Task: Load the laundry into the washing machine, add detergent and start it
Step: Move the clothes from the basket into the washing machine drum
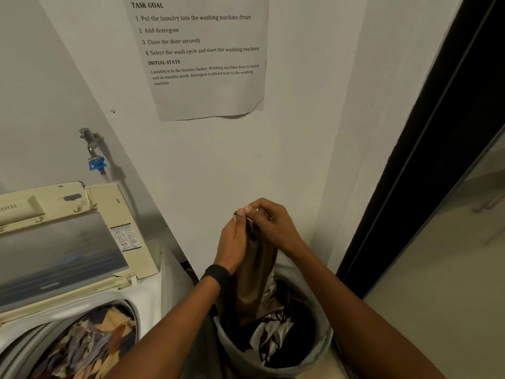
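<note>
While both hands pinch the top edge of a brown garment (255, 272), it hangs straight down between the forearms, lower end still inside the grey laundry basket (314, 356). Left hand (233, 243), black wristband (217, 274) on the wrist, is closed on the fabric from the left side; right hand (269, 222) is clamped on it from above and right, thumb tips of both meeting at the top edge. Garment sits directly under and between the two hands, touching both. Basket stands on the floor just right of the washing machine, with dark and white patterned laundry (273, 328) inside, around the hanging piece. Top-loader lid (62, 247) is raised, tilted back toward the wall. Drum (82, 348) at lower left already has mixed blue, tan and orange clothes in it. Tap with blue hose connector (96, 163) on the wall above the machine. Printed task sheet (205, 58) taped to the wall above the hands.
</note>
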